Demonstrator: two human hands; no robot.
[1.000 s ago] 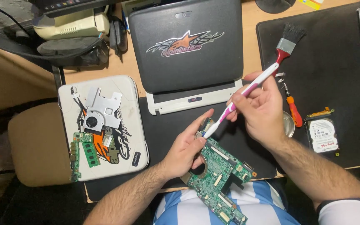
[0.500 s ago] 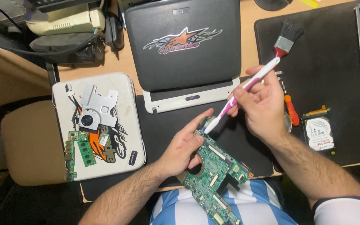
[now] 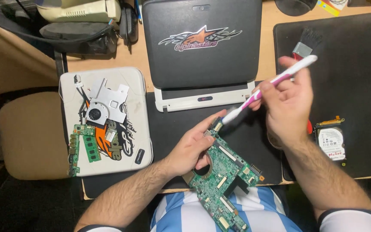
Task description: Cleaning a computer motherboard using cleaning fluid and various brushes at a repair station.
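My left hand point(image 3: 193, 148) grips a green circuit board point(image 3: 224, 176) by its upper left edge and holds it tilted over my lap. My right hand point(image 3: 286, 105) holds a pink and white toothbrush point(image 3: 271, 83). The brush head points down and left at the board's top corner, close to my left fingertips. Behind my right hand a red-handled paintbrush point(image 3: 304, 45) with black bristles lies on the black mat point(image 3: 348, 77).
A shut dark laptop point(image 3: 202, 47) lies at the top centre. A white lid point(image 3: 106, 120) on the left carries a metal fan bracket point(image 3: 104, 105) and memory sticks point(image 3: 90, 148). A hard drive point(image 3: 331, 144) sits on the right. A tan stool point(image 3: 31, 133) stands on the left.
The toothbrush has swung a little flatter, its head staying by the board's top corner. My right hand has shifted slightly. My left hand keeps the board in place.
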